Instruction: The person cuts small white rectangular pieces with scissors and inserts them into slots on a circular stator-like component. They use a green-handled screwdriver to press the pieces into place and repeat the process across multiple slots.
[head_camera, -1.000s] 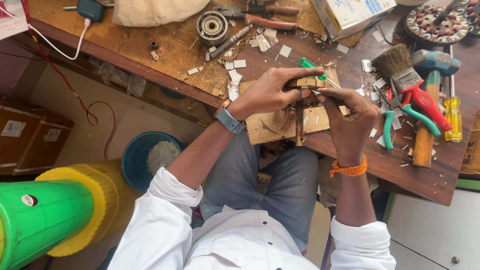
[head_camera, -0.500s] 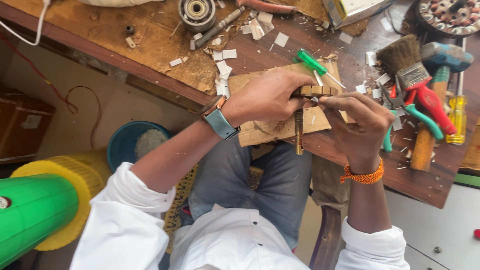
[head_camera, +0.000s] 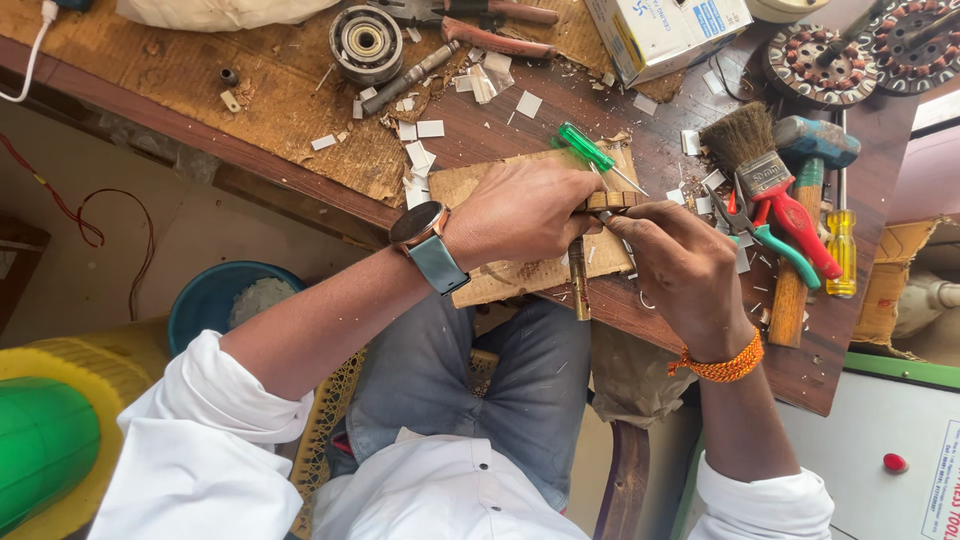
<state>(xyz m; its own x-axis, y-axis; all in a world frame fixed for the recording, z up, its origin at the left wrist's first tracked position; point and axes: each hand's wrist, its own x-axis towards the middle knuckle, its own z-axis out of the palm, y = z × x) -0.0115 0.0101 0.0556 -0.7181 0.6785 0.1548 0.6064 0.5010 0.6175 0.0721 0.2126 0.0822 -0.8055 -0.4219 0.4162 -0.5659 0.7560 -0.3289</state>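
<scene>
Both hands meet over a scrap of cardboard (head_camera: 520, 275) at the bench's (head_camera: 800, 370) near edge. Left hand (head_camera: 525, 213) is curled over a small wooden block (head_camera: 612, 200), clamping it down; right hand (head_camera: 680, 262) pinches at the block's end, fingertips closed on it or on something too small to tell. A brass-coloured rod (head_camera: 579, 282) hangs from the block toward six o'clock. The block looks light, stiff and easily split, best gripped by its flat sides. At one o'clock, farther off, lies a green-handled screwdriver (head_camera: 585, 148); beyond, near twelve, stands a white carton with blue printing (head_camera: 665, 30).
</scene>
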